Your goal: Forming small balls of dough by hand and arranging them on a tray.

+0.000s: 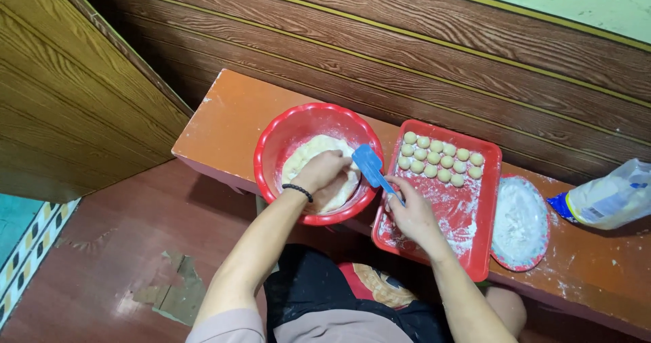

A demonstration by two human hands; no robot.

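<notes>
A red plastic bowl stands on the orange bench and holds a pale mass of dough. My left hand, with a black band at the wrist, is inside the bowl and grips the dough. My right hand holds a blue spatula by its handle, the blade resting at the bowl's right rim. To the right lies a red rectangular tray, dusted with flour, with several small dough balls in rows at its far end.
A round red plate heaped with flour sits right of the tray. A plastic flour bag lies at the bench's right end. Wood-panelled walls stand behind and to the left. The floor below is reddish with a damaged patch.
</notes>
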